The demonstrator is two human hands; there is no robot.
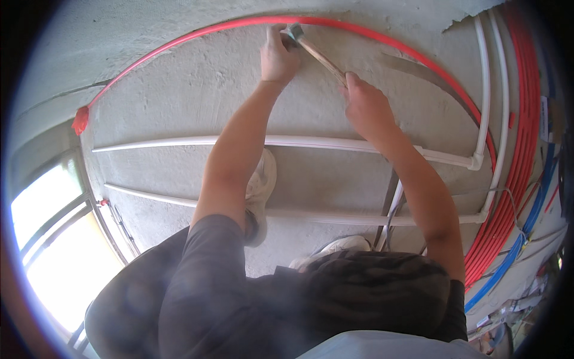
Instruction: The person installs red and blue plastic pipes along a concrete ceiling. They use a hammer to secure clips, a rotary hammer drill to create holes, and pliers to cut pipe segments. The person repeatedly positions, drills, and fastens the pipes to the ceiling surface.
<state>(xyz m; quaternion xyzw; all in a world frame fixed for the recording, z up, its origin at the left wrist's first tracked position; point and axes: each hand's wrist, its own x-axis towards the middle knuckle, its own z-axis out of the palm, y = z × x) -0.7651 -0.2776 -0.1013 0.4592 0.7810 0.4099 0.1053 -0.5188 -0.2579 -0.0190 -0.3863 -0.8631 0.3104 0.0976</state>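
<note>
A hammer with a wooden handle (323, 58) and a grey-green metal head is gripped near its handle's end by my right hand (369, 106). The hammer head lies right beside the fingers of my left hand (279, 58), at the red conduit (239, 24). That conduit curves in a long arc along the far edge of the bare concrete. My left fingers are curled together by the conduit; what they hold, if anything, is hidden behind them and the hammer head.
Two white pipes (335, 143) run crosswise between my arms and my shoes (261, 179), turning at elbows on the right. A bundle of red conduits (519, 179) and some blue ones (508, 263) lie to the right. A bright window (48, 185) stands at left.
</note>
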